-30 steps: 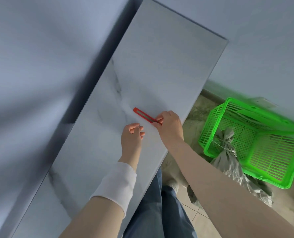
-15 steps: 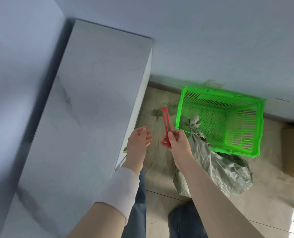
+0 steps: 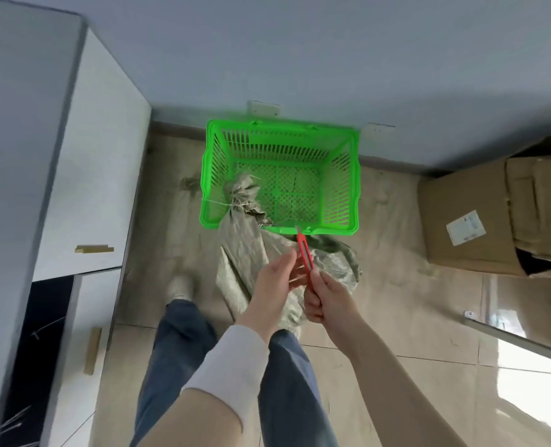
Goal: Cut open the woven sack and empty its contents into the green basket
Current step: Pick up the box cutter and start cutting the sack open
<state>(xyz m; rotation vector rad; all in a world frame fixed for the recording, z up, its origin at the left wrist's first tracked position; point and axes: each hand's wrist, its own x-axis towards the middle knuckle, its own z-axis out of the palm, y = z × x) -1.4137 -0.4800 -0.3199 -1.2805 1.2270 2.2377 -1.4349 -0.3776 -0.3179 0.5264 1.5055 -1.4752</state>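
Observation:
A grey-green woven sack [image 3: 251, 256] lies on the floor, its tied neck hanging over the near left rim of the green basket [image 3: 351, 175]. The basket stands against the wall and holds only the sack's neck. My right hand [image 3: 325, 300] grips a red utility knife [image 3: 304, 251] above the sack, a short blade tip pointing at the basket's near rim. My left hand [image 3: 275, 285] hovers beside the knife with relaxed fingers, close to its handle. Whether it touches the knife I cannot tell.
A white cabinet with a grey marble top [image 3: 22, 156] stands at the left, a dark open compartment [image 3: 39, 350] below. Cardboard boxes [image 3: 480, 214] sit at the right by the wall. My legs in jeans [image 3: 184, 366] stand just before the sack.
I turned from the marble top toward the floor. My right hand lifted the red knife off the top and carried it over the sack; the left hand followed beside it.

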